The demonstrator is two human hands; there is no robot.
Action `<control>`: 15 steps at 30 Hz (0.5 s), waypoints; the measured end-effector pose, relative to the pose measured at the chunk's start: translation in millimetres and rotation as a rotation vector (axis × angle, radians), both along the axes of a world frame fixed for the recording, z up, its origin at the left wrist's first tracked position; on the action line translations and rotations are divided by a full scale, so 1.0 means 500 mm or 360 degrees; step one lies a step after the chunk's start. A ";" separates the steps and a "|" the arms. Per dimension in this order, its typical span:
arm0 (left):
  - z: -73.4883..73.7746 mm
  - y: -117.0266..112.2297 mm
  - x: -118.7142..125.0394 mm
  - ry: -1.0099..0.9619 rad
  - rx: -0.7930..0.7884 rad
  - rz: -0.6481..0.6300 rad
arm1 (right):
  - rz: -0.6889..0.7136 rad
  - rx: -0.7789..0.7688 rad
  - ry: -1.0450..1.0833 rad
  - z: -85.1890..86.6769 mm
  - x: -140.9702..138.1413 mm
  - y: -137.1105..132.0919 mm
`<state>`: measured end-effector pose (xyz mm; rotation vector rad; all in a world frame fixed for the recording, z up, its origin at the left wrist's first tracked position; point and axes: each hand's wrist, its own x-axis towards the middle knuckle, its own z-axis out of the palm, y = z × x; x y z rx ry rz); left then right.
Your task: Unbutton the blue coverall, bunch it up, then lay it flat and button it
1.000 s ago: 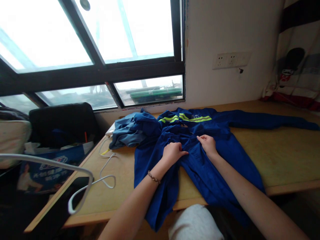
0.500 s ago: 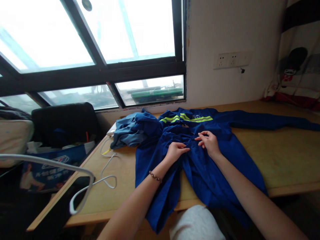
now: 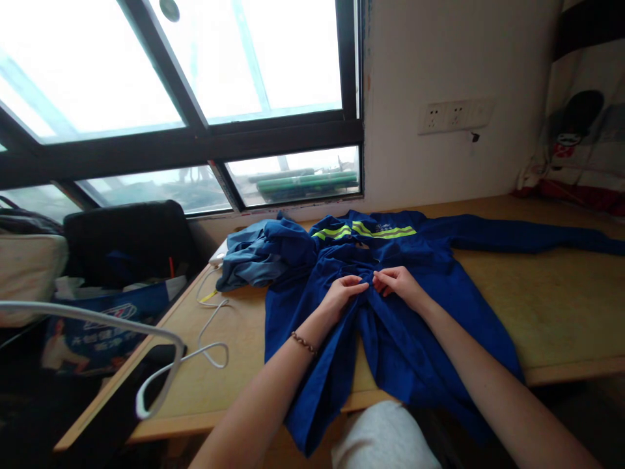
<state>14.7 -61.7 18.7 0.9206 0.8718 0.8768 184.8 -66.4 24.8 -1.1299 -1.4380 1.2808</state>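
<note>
A dark blue work jacket [image 3: 439,326] with yellow-green reflective stripes lies spread over the table, its lower front hanging past the near edge. My left hand [image 3: 343,294] pinches the jacket's front edge near the middle, thumb against fingers. Close beside it, my right hand [image 3: 396,284] is closed in a pinch on the opposite front edge. The fingertips of both hands are only a little apart, and whatever small fastener may lie between them is hidden. One sleeve stretches to the right; lighter blue cloth [image 3: 256,251] is bunched at the left.
The wooden table [image 3: 547,312] stands under a window. A white cable [image 3: 215,358] runs along its left side, and a thicker white curved tube [image 3: 122,319] crosses in front. A black chair [image 3: 131,234] and a blue printed bag [image 3: 146,312] are at left. Wall sockets [image 3: 454,117] are behind.
My right hand has moved left and slightly down, its fingers drawn together, bringing it close to my left hand. The jacket's front edges have come nearer each other.
</note>
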 end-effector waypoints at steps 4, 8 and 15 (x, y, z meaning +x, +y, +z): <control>-0.001 0.001 0.000 0.0058 0.0032 0.0009 | 0.0147 -0.0075 0.0059 -0.003 0.000 -0.002; 0.003 0.001 -0.003 -0.0046 -0.0029 -0.0105 | 0.0201 -0.0200 0.0285 -0.004 0.002 -0.003; 0.017 -0.003 -0.008 -0.0252 -0.0105 -0.0369 | 0.0244 -0.0452 0.0581 -0.007 0.004 0.002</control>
